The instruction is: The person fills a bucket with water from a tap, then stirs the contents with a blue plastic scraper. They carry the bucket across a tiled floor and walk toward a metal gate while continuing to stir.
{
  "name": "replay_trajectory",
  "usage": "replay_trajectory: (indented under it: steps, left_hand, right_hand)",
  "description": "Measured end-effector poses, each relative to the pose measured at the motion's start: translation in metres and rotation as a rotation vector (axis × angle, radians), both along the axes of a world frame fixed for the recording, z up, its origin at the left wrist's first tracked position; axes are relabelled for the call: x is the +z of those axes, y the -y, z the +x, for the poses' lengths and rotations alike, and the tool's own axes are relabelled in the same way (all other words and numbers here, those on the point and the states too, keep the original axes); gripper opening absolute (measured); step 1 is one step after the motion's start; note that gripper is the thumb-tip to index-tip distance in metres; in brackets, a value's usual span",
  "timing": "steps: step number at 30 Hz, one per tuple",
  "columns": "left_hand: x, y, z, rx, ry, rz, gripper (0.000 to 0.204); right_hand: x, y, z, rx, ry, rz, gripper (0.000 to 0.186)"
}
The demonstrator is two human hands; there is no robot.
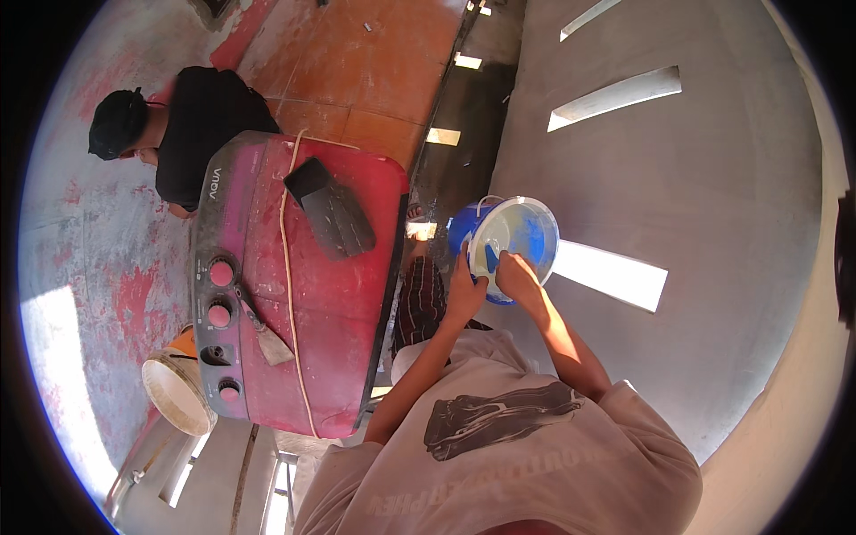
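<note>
A blue bucket (458,225) with a pale rim and a wire handle is tilted so that its inside faces me. Pale, wet-looking stuff and blue patches show inside. My left hand (465,292) is closed on the near left rim of the bucket. Over the near side of the opening, my right hand (517,275) is closed round a small blue tool (491,258). Most of that tool is hidden by the fingers, so its kind cannot be made out.
Left of me stands a red washing machine (339,312) with a scraper (270,344), a dark smeared box-like object (330,209) and a cord on top. Beyond it is a person in black (214,125). A whitish bucket (178,392) stands lower left. A grey slotted wall (660,187) rises right.
</note>
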State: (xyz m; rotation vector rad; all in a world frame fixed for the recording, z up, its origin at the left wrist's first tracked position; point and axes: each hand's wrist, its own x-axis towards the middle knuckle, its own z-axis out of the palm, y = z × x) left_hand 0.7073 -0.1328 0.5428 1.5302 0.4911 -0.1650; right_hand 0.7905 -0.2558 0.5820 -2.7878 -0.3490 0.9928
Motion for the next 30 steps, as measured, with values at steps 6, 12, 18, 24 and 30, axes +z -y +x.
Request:
replay_trajectory:
  steps: [6, 12, 18, 24, 30]
  left_hand:
    - [0.008, -0.031, 0.094, 0.092, 0.004, -0.053, 0.082]
    - [0.022, -0.053, 0.154, 0.143, 0.052, 0.091, 0.071]
    - [0.031, -0.071, 0.206, 0.236, 0.012, -0.114, 0.068]
    - [0.055, -0.108, 0.251, 0.343, -0.013, -0.129, 0.069]
    - [0.054, -0.14, 0.303, 0.505, -0.105, -0.321, 0.073]
  right_hand:
    - [0.012, -0.041, 0.106, 0.04, 0.005, 0.041, 0.018]
    - [0.049, -0.065, 0.167, -0.118, 0.085, 0.187, 0.026]
    - [0.086, -0.094, 0.218, -0.044, 0.191, 0.199, 0.021]
    - [0.097, -0.125, 0.279, 0.029, 0.18, 0.195, 0.022]
    - [0.089, -0.149, 0.334, 0.114, 0.205, 0.262, 0.018]
